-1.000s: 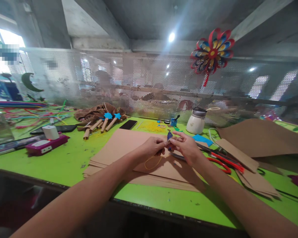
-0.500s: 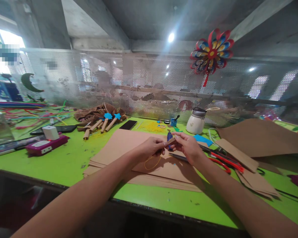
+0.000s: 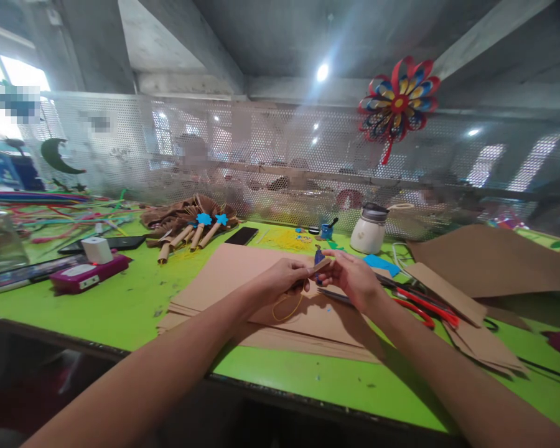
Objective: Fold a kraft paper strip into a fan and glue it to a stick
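My left hand (image 3: 287, 275) is closed on a small folded strip of brown paper (image 3: 321, 266), whose free end points to the right. A thin yellow string (image 3: 287, 309) loops down below my left fingers. My right hand (image 3: 353, 275) is at the strip's right end, its fingers curled and partly hidden; whether it grips the strip is unclear. Both hands are above a stack of brown paper sheets (image 3: 233, 267). Just behind them stands a small dark blue bottle (image 3: 318, 255). Dark blades (image 3: 333, 294) lie on the sheets beneath my right hand.
Red-handled scissors (image 3: 427, 306) and brown paper pieces (image 3: 448, 292) lie right. Behind are a white jug (image 3: 368, 233), a blue jar (image 3: 326, 231), a black phone (image 3: 241, 235) and rolled brown paper pieces (image 3: 198, 236). At left sits a purple power strip (image 3: 91, 274).
My right thumb and fingers have shifted slightly off the top of the strip, so more of its right end shows. My left hand has barely moved.
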The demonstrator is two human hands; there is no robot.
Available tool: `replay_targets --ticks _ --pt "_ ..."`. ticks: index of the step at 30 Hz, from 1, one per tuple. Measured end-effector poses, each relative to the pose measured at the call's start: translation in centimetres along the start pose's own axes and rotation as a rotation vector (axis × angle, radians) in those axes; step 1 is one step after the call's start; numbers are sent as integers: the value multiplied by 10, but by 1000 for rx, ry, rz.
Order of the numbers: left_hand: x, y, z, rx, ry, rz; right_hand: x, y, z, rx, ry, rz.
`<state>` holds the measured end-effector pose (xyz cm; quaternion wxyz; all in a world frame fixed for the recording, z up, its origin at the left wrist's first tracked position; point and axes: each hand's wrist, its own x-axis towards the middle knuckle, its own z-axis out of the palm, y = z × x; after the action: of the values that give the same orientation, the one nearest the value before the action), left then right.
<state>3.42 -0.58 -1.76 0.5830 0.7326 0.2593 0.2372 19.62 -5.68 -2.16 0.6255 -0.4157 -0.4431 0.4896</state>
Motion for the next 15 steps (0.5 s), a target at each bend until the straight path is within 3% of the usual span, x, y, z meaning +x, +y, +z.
replay_targets --ticks 6,15 --pt "-1 1 3 57 41 15 -2 5 7 -175 69 -49" --pt "3 -6 -2 -150 -116 8 4 11 -3 -60 62 -73"
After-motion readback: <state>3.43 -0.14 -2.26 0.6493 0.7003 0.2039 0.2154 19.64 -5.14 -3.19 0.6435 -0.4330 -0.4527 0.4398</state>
